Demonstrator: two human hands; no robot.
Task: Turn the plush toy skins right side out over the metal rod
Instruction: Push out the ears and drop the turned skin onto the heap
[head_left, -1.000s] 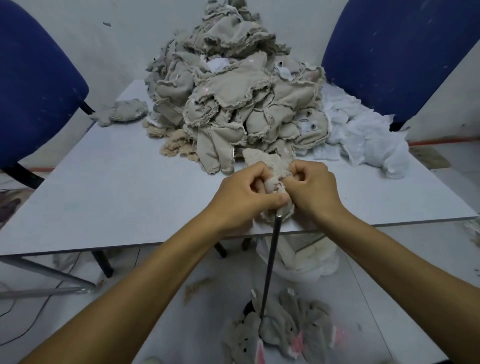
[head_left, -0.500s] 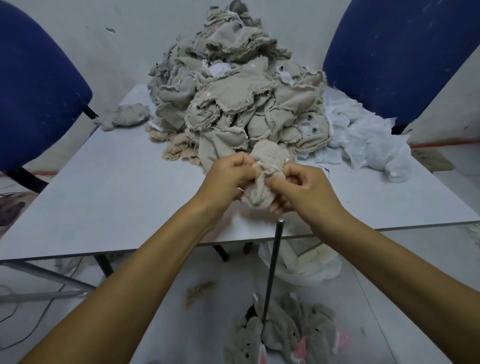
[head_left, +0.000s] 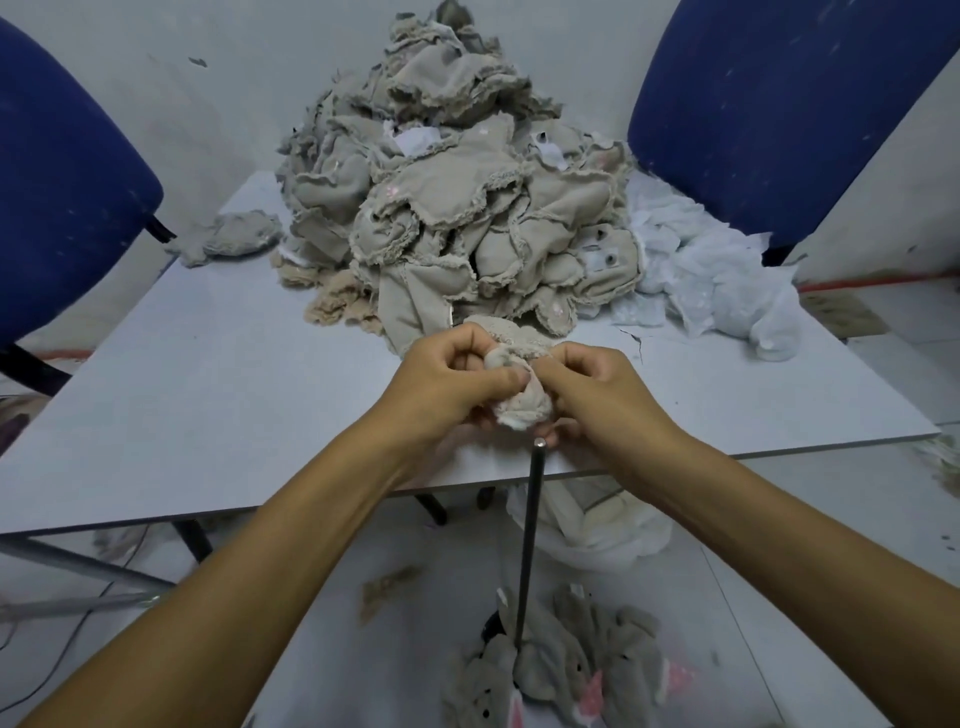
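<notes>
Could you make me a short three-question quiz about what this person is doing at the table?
1. True or false: the top of the metal rod is covered by the plush toy skin.
2. What holds the skin? A) the left hand alone B) both the left hand and the right hand C) neither
3. Where do the finished grey toys lie?

Key
1. False: the rod's tip shows bare just below the skin.
2. B: both hands pinch it.
3. On the floor around the rod's base, while the unturned pile of skins sits on the table.
</notes>
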